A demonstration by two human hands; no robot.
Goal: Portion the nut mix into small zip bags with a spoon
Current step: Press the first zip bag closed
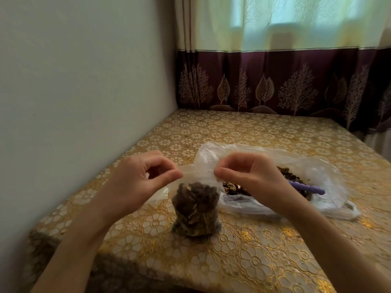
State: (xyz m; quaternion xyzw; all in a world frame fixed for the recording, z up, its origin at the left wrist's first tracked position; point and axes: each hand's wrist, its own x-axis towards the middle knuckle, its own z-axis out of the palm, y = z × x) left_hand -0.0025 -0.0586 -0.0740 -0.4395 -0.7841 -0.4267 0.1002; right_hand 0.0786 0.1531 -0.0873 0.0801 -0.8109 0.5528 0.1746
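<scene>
Small zip bag (195, 208): clear thin plastic, packed into plump upright column of dark brown nut mix, base on table (243, 250) near front edge. Left hand (135, 178) pinches bag's top strip at left end, right hand (251, 176) pinches right end. Just behind: crinkled translucent large plastic bag (306, 166) lying open, loose nuts, smooth purple spoon handle (306, 188). Tablecloth glossy, embossed gold floral. No legible writing.

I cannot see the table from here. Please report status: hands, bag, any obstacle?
Left hand and right hand both pinch top edge of small zip bag. Bag filled with nuts, standing on table. Purple spoon lies in big bag. Nothing in way.
</scene>
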